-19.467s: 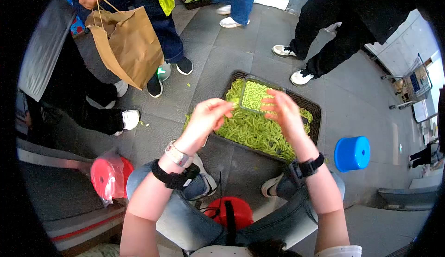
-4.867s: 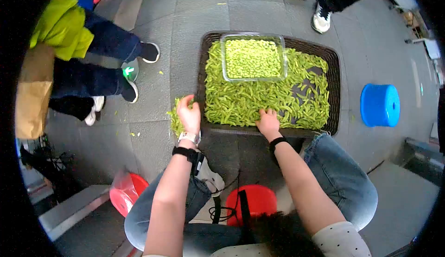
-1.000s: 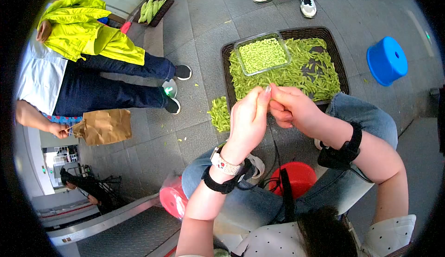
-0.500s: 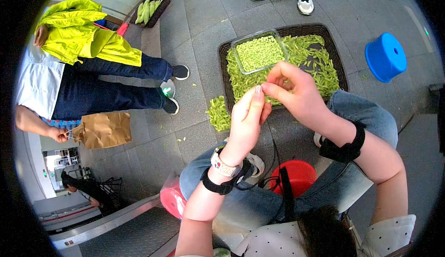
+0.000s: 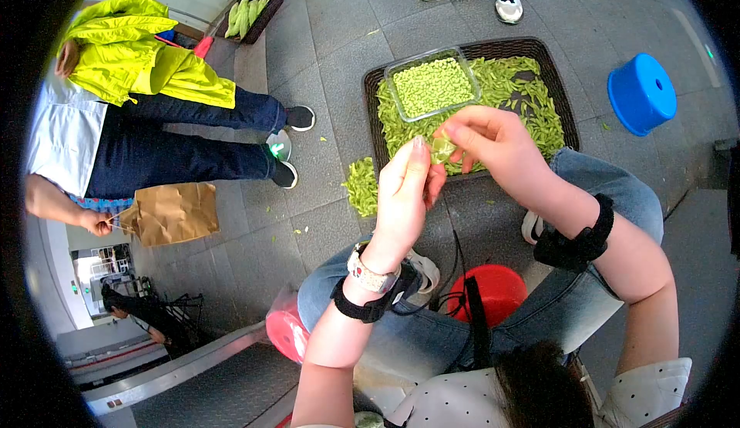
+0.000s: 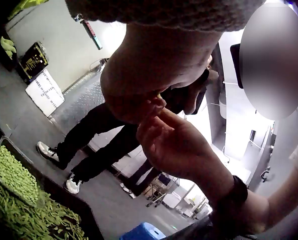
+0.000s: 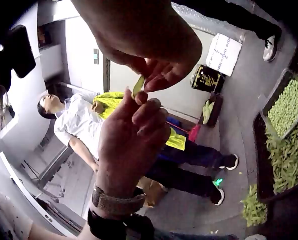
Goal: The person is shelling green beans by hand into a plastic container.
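Note:
In front of me my left hand (image 5: 402, 185) and right hand (image 5: 505, 146) come together at their fingertips. Between them is a green edamame pod (image 5: 442, 150), which both hands pinch. The right wrist view shows the pod (image 7: 138, 86) upright between thumb and fingers. Below the hands, a dark woven basket (image 5: 569, 108) holds a layer of edamame pods (image 5: 532, 123). A clear plastic container (image 5: 411, 118) sits in its far left part, filled with shelled pale green beans (image 5: 432, 87). Beside the basket's left side, a pile of pods (image 5: 361, 187) lies on the floor.
A blue stool (image 5: 642, 95) stands right of the basket, and a red stool (image 5: 489, 295) is between my legs. A person with a paper bag (image 5: 176, 214) stands at left; another person's shoes (image 5: 507, 4) are beyond the basket. A plastic-covered red stool (image 5: 287, 328) is at lower left.
About five seconds ago my hands were apart, the right on the pods, the left at the floor pile. They have since met; over the last second their fingertips part slightly and the pod shows.

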Demonstrator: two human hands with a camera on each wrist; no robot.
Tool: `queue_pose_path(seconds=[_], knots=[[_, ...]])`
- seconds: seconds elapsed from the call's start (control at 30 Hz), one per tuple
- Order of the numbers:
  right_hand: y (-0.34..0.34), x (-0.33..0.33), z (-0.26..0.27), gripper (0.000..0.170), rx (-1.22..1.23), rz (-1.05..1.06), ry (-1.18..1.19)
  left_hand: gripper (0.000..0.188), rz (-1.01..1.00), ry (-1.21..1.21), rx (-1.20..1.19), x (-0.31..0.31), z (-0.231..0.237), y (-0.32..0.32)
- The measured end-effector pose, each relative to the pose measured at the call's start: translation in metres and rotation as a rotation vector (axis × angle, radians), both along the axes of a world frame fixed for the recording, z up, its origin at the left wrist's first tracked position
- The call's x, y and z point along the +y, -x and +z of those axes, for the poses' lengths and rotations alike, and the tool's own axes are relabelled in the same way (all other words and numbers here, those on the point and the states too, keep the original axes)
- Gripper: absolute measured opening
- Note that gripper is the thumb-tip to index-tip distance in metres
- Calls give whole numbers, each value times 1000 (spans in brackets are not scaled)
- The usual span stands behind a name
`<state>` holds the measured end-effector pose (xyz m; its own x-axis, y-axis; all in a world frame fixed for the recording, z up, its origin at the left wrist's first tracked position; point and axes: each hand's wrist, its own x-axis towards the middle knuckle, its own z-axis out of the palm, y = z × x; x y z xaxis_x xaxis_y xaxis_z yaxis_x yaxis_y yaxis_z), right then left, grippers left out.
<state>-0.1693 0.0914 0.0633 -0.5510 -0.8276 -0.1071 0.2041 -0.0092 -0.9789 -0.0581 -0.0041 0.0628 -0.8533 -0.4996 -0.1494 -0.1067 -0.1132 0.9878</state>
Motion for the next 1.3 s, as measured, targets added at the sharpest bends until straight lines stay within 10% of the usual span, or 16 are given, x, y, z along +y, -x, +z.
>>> queue_pose_path(seconds=[0.33,0.63,1.03,1.3], knots=[[11,6,-20,34,-782,132,116,38,1,-81,-48,-4,-1,3],[-6,-4,1,10,49,177,80,35,-3,-122,-30,-8,-1,4],[1,-1,2,13,-107,181,16,21,-14,-149,-10,-8,5,9],[-1,-4,1,15,-623,200,144,21,-18,-212,135,-4,8,8]])
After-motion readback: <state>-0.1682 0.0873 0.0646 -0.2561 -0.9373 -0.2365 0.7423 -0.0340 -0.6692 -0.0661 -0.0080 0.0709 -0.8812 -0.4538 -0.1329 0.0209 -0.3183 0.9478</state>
